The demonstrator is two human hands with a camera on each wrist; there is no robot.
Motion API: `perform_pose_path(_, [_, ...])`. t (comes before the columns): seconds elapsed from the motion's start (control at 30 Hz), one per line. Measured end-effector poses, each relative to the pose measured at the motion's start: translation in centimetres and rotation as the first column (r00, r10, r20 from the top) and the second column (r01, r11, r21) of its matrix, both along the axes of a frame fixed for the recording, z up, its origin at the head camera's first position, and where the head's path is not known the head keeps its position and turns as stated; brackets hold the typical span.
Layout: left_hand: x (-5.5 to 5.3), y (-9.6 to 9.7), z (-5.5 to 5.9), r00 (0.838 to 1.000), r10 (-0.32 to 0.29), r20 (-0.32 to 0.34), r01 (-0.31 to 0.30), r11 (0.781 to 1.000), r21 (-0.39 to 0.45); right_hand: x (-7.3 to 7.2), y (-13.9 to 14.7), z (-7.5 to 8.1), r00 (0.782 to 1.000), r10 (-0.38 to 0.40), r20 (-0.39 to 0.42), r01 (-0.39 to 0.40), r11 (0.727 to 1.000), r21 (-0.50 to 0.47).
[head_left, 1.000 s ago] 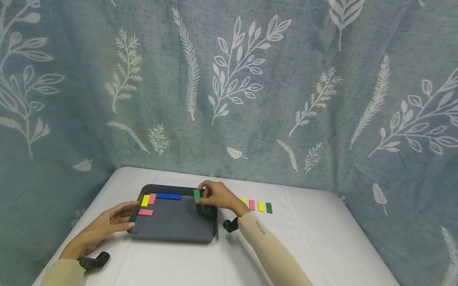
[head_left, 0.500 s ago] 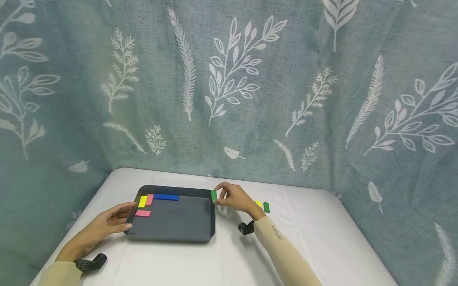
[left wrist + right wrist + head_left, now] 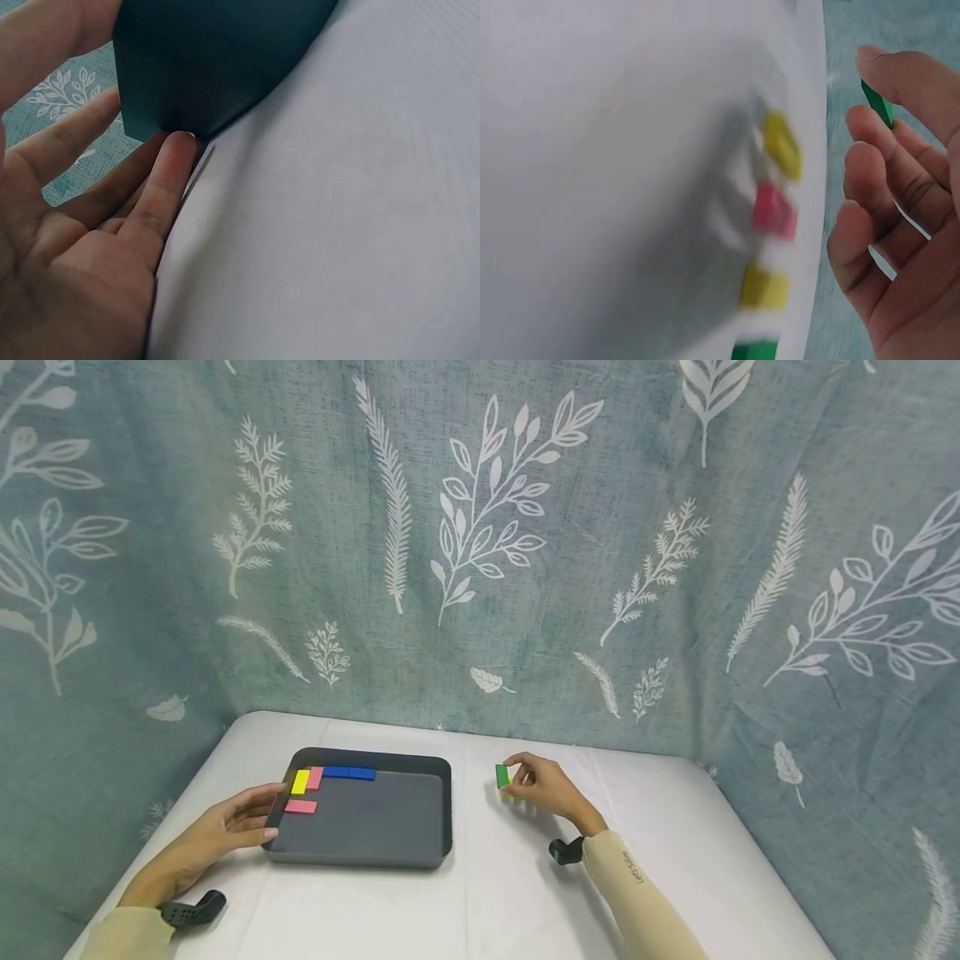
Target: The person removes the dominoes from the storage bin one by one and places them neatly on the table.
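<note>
My right hand (image 3: 547, 787) pinches a green rectangular block (image 3: 502, 776) between thumb and fingertips, above the white table right of the tray. In the right wrist view the same green block (image 3: 877, 103) shows edge-on beside the thumb. A yellow block (image 3: 507, 794) peeks out below it, partly covered by the fingers. My left hand (image 3: 232, 827) rests against the left wall of the dark grey tray (image 3: 360, 862), fingers extended and thumb near the front corner. From the left wrist, a fingertip touches the tray's underside edge (image 3: 202, 127).
Inside the tray lie a yellow block (image 3: 300, 782), two pink blocks (image 3: 302, 807) and two blue blocks (image 3: 348, 772). On the table, a row with a pink block (image 3: 774, 211), another yellow block (image 3: 765, 288) and a second green block (image 3: 755, 351) appears in the right wrist view. Patterned cloth (image 3: 480, 568) hangs behind.
My right hand has carried the green block from over the tray's back right corner out to the right, above the table. The left hand stays at the tray.
</note>
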State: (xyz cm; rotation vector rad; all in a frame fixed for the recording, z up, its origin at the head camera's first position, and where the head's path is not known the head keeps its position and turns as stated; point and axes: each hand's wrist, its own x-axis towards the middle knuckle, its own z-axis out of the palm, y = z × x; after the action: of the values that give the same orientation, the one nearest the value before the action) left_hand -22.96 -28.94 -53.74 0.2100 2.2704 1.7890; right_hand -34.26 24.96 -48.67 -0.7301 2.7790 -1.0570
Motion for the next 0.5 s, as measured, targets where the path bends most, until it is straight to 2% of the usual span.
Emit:
perform_pose_path(0.3, [-0.1, 0.0, -0.1, 1.0, 0.008, 0.0, -0.008, 1.0, -0.011, 0.8, 5.7, -1.0, 0.992, -0.123, 0.022, 0.123, 0.992, -0.007])
perform_pose_path(0.5, [0.0, 0.0, 0.0, 1.0, 0.004, -0.002, -0.004, 1.0, -0.005, 1.2, 9.0, -1.8, 0.969, -0.239, 0.055, 0.238, 0.971, 0.022])
